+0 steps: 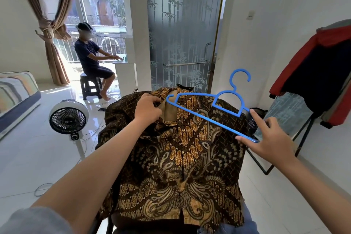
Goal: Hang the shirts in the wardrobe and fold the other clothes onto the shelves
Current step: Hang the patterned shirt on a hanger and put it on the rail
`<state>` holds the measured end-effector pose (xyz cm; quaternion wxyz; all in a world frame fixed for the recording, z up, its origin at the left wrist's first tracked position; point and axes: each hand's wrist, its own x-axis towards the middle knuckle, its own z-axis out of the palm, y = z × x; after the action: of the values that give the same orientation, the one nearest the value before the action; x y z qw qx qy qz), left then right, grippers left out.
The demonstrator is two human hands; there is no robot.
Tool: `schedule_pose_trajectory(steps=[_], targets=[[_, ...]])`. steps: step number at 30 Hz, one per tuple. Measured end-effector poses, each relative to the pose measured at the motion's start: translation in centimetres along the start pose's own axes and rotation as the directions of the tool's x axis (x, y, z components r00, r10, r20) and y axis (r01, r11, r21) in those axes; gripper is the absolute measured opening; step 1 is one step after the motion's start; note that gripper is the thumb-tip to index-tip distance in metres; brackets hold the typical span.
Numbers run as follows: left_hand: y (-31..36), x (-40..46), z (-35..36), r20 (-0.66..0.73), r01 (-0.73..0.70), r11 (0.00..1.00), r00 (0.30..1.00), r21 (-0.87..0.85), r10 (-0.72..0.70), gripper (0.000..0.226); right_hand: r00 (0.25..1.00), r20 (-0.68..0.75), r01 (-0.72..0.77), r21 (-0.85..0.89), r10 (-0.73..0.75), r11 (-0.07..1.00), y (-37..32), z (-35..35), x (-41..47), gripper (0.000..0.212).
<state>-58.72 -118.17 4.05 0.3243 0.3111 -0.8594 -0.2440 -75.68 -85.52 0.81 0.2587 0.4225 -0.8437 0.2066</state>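
Note:
A brown and gold batik shirt lies spread out in front of me, collar at the far end. My left hand grips the cloth at the collar's left side, fingers curled into the opening. A blue plastic hanger hovers over the collar with its hook pointing up. My right hand holds the hanger by its right end, thumb under the lower bar and index finger stretched up along the frame.
A white standing fan is on the floor at the left, cables around it. A black rack with a red and dark jacket stands at the right. A frosted glass door is ahead. A person sits on a stool by the window. A mattress lies far left.

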Motion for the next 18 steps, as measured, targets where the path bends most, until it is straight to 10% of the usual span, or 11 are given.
schedule_pose_trajectory(steps=[18], targets=[[9.6,-6.1,-10.0,-0.159,-0.554,0.82,0.831,-0.141,0.533,0.044,0.957,-0.189,0.246,0.12,-0.221,0.962,-10.1,-3.3,6.0,0.091]])
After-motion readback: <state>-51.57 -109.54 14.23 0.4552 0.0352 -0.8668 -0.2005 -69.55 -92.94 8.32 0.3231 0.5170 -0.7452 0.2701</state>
